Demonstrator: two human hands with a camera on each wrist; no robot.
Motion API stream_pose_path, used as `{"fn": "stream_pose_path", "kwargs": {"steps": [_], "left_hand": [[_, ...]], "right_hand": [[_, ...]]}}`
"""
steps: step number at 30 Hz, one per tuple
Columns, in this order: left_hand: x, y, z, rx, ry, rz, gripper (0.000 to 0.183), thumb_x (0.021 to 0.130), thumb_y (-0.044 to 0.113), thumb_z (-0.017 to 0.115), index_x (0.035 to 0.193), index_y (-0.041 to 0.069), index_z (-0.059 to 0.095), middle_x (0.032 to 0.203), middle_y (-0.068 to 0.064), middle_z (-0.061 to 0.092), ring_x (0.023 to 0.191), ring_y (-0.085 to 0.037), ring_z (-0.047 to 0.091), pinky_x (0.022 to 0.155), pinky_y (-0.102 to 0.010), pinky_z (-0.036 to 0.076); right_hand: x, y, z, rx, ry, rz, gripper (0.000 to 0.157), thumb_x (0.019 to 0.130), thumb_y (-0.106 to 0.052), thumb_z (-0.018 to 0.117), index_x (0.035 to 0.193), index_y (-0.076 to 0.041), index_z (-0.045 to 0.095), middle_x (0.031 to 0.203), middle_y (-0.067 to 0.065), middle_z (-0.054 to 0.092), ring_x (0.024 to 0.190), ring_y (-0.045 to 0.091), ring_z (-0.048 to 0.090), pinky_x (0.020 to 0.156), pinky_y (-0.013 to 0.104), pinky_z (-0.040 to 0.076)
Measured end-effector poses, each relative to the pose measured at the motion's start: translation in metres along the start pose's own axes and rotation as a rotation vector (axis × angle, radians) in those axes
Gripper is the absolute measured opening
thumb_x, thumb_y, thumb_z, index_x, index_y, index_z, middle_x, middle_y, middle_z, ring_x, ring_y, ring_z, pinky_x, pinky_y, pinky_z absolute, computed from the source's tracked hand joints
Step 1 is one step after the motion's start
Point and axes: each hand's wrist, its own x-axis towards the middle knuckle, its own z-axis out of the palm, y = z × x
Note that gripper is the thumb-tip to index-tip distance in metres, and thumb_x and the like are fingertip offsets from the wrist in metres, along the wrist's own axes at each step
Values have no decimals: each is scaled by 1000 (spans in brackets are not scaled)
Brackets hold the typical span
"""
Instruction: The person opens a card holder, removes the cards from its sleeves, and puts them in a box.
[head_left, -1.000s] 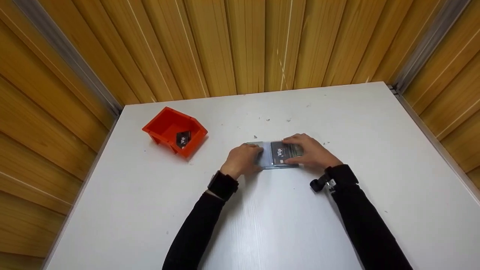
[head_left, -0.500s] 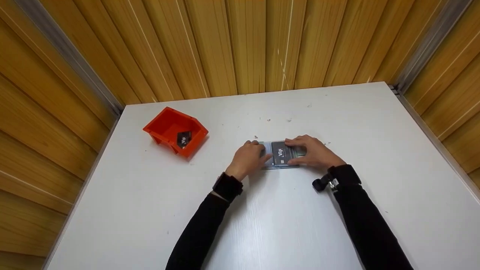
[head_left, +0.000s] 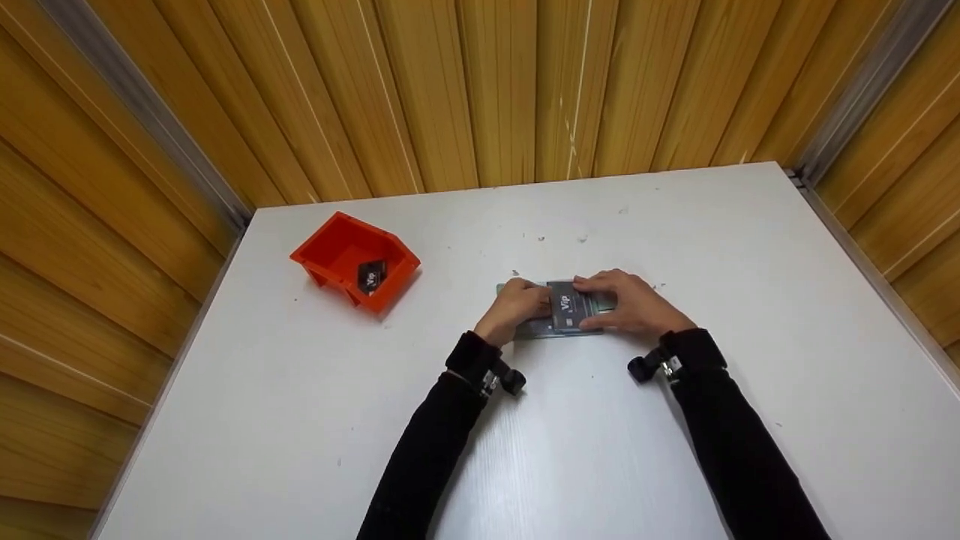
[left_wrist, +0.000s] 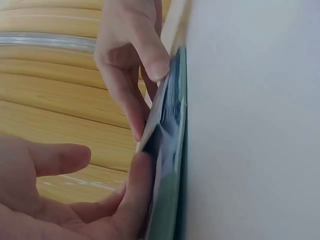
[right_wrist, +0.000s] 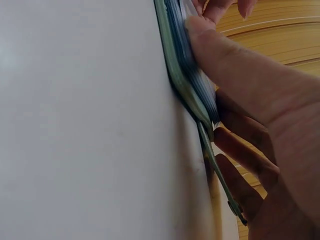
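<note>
A card holder (head_left: 534, 328) with clear sleeves and a pale green cover lies spread on the white table. On its right half a dark card (head_left: 565, 307) marked "Vip" shows. My right hand (head_left: 637, 306) grips that half, thumb at the near edge and fingers at the far edge; the right wrist view shows the thumb against the stacked sleeves (right_wrist: 187, 60). Over the left half is my left hand (head_left: 516, 306). In the left wrist view its fingers touch the sleeve edges beside the fold, and its thumb (left_wrist: 65, 159) stands apart from them.
An orange-red bin (head_left: 330, 251) stands at the back left, with another dark "Vip" card (head_left: 371, 277) inside. Small scraps (head_left: 582, 239) lie behind the hands. Wood-patterned walls (head_left: 502, 90) enclose the table (head_left: 300, 420) at the back and sides.
My left hand has moved right across the card holder's left half to the edge of the dark card, turning at the wrist. The right hand keeps its grip almost in place.
</note>
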Motion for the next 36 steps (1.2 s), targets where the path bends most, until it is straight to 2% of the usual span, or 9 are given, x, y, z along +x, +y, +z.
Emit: {"fn": "stream_pose_path", "kwargs": {"steps": [4, 7, 14, 18, 25, 31, 36], "left_hand": [[6, -1, 5, 77, 63, -25, 24, 101, 14, 59, 112, -6, 66, 89, -7, 67, 74, -12, 66, 68, -22, 57], [8, -2, 8, 86, 67, -20, 20, 101, 12, 60, 108, -5, 67, 81, -5, 65, 66, -11, 63, 64, -22, 58], [9, -3, 15, 59, 18, 7, 13, 98, 7, 67, 104, -4, 66, 84, -4, 67, 64, -8, 63, 61, -20, 57], [11, -6, 16, 65, 19, 25, 12, 96, 5, 70, 102, -4, 65, 84, -8, 73, 61, -6, 63, 57, -17, 54], [11, -9, 11, 7, 16, 33, 10, 93, 2, 74, 95, -4, 67, 82, -13, 76, 56, -6, 64, 56, -19, 57], [10, -8, 9, -19, -4, 43, 12, 91, 2, 77, 87, 1, 66, 75, -7, 73, 56, -6, 65, 56, -19, 57], [10, -9, 5, -53, -26, 41, 15, 90, 1, 77, 85, 3, 63, 70, -2, 70, 56, -5, 66, 56, -18, 58]], "right_hand": [[0, 0, 1, 22, -4, -6, 70, 80, -29, 91, 143, -16, 63, 147, 10, 60, 134, 33, 53, 117, 53, 38], [0, 0, 1, 29, -10, -3, 71, 80, -29, 91, 144, -16, 63, 149, 9, 59, 135, 33, 52, 117, 53, 38], [-2, 2, -2, 25, -11, -10, 72, 81, -29, 90, 145, -16, 61, 146, 12, 60, 134, 33, 53, 116, 54, 39], [-1, 4, -2, 23, -13, -3, 72, 80, -29, 90, 145, -17, 61, 146, 11, 60, 134, 33, 53, 116, 54, 38], [0, 4, 0, 50, -27, 17, 71, 81, -30, 90, 145, -19, 61, 150, 8, 58, 136, 32, 52, 118, 52, 38], [-2, 4, -1, 67, -23, 48, 73, 80, -32, 90, 146, -21, 60, 150, 8, 57, 136, 31, 51, 117, 52, 38], [-2, 4, -1, 65, -19, 23, 71, 81, -33, 90, 145, -21, 62, 152, 5, 57, 136, 30, 51, 117, 51, 38]]}}
